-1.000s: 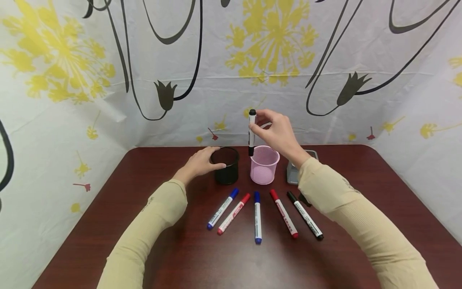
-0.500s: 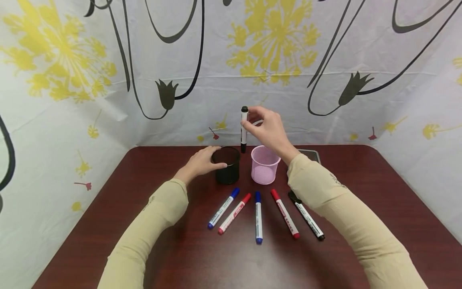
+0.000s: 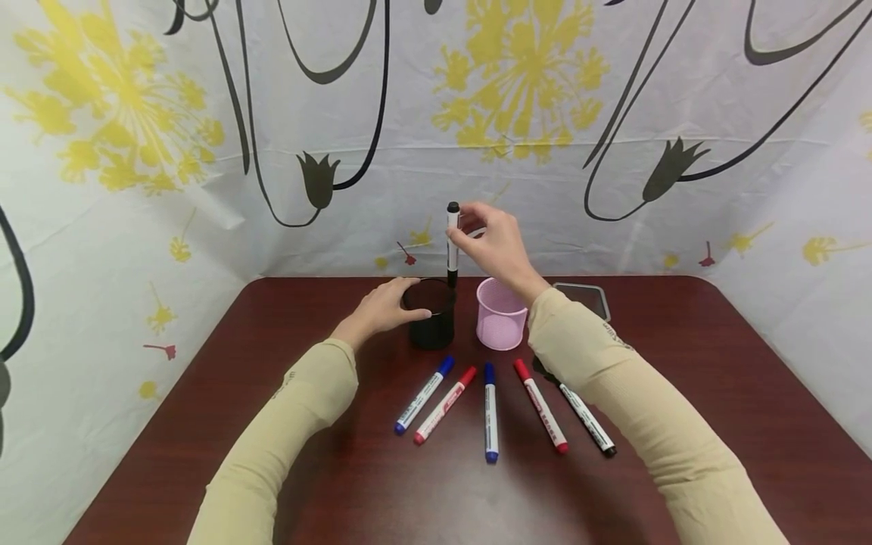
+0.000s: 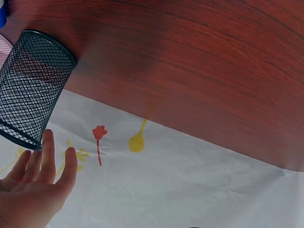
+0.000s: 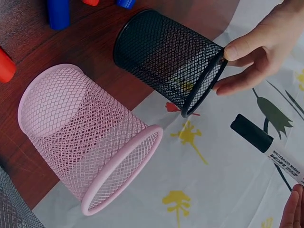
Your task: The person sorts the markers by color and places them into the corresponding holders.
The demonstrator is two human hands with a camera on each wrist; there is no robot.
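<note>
The right hand pinches a whiteboard marker upright near the rim of the black mesh pen cup on the desk; the left hand's grip curls round that rim.

Looks like a small screened-off desk space, office-like in kind. Judged from a dark red wood-grain table with rounded far corners, white flower-printed sheeting behind and at both sides, mesh pen cups and whiteboard markers. Hard to tell home from workplace, given so closed-in a view.
</note>
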